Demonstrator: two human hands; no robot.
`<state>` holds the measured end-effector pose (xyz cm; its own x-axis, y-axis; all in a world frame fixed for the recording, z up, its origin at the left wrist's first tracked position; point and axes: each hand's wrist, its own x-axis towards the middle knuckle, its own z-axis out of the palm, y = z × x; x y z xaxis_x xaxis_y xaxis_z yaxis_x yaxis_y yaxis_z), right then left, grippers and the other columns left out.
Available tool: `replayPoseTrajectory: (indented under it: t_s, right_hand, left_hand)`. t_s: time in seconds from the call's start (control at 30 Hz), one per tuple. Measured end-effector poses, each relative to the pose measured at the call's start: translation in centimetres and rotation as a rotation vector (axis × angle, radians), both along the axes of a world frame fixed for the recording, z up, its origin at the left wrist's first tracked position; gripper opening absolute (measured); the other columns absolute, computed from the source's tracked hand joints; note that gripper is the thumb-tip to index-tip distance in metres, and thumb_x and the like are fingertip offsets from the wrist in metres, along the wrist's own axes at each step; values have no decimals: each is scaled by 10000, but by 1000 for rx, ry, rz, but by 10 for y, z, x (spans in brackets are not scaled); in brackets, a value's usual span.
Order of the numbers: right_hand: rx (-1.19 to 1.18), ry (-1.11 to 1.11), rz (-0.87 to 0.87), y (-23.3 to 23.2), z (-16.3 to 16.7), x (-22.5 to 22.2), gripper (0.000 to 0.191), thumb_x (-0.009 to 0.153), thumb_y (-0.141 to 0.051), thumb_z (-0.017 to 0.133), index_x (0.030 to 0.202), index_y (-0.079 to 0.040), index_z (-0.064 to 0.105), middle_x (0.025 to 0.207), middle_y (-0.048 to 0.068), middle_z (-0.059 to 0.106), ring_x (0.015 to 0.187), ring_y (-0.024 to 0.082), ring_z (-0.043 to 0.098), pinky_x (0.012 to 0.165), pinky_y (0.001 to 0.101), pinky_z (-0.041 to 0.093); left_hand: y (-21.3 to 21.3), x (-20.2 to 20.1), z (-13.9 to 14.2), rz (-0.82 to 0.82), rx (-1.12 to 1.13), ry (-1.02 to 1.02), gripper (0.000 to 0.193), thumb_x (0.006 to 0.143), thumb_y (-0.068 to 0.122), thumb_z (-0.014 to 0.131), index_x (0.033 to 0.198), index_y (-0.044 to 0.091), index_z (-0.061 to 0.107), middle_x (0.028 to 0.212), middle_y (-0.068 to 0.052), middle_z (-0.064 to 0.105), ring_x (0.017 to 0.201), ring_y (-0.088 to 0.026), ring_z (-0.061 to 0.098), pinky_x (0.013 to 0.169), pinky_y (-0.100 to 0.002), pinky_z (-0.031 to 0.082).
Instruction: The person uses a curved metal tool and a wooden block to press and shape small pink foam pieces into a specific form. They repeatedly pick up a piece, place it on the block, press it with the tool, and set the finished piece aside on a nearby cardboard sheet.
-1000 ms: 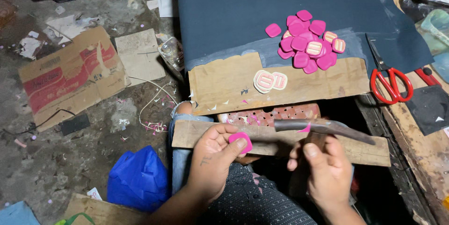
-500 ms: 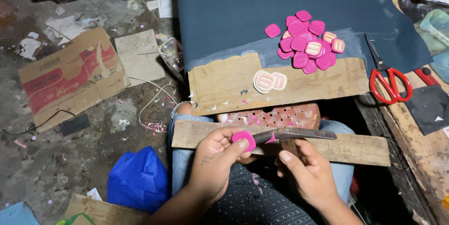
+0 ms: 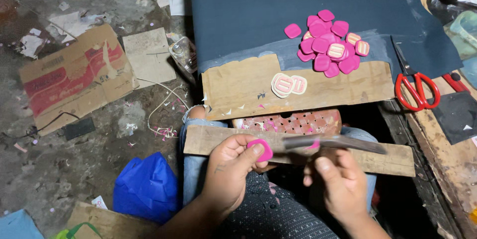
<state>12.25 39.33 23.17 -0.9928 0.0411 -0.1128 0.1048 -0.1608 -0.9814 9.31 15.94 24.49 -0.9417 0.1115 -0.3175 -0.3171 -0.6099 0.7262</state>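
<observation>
I pinch a small pink rounded-square piece (image 3: 260,150) low in the middle of the frame, tilted on edge. Just to its right I hold a long dull metal blade (image 3: 334,142), lying nearly flat, its tip pointing right.

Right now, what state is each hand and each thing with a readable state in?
left hand: gripping a pink piece at its fingertips.
right hand: closed on a flat metal blade, blade tip beside the pink piece.
red scissors: lying shut, untouched.
pink pile: loose heap on the dark sheet.
wooden board: lying across the lap.
</observation>
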Motion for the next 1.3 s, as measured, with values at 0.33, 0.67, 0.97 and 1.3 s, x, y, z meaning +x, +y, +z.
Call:
replayPoseTrajectory:
  t_s: [0.33, 0.67, 0.97, 1.3]
  right_hand:
    - [1007, 364, 217, 4, 24, -28, 451, 803, -164, 740, 1239, -62, 684, 829, 102, 607, 739, 275, 635, 656, 376, 509]
    - [1172, 429, 267, -4, 19, -33, 447, 717, -211, 792, 1141, -96, 712, 929, 91, 624, 916, 326, 588, 779, 430, 490]
    - [813, 620, 284, -15, 34, -31, 446, 796, -252, 796, 1165, -38, 667, 1045, 100, 686, 976, 277, 665, 846, 356, 517]
    - [632, -60, 243, 24, -12, -119, 213, 915, -238, 701, 978, -47, 769, 760, 27, 760, 674, 84, 672, 648, 265, 545]
  left_hand:
    - [-11, 1, -2, 97, -445, 491, 127, 942, -68, 649, 1024, 26, 672, 1368, -155, 537, 1199, -222, 638, 1038, -340, 516]
    - [-9, 5, -5, 135, -875, 750, 200, 833, -54, 783, 953, 99, 741, 1352, -175, 540, 1143, -263, 607, 996, -389, 525]
    - [-3, -5, 0, -188, -730, 587, 123, 900, -20, 707, 1006, 40, 720, 986, -99, 703, 879, -190, 711, 794, -289, 573]
    - [-1, -45, -14, -326, -1045, 390, 386, 843, 127, 749, 1208, 52, 648, 873, -62, 719, 725, -153, 688, 675, -287, 563]
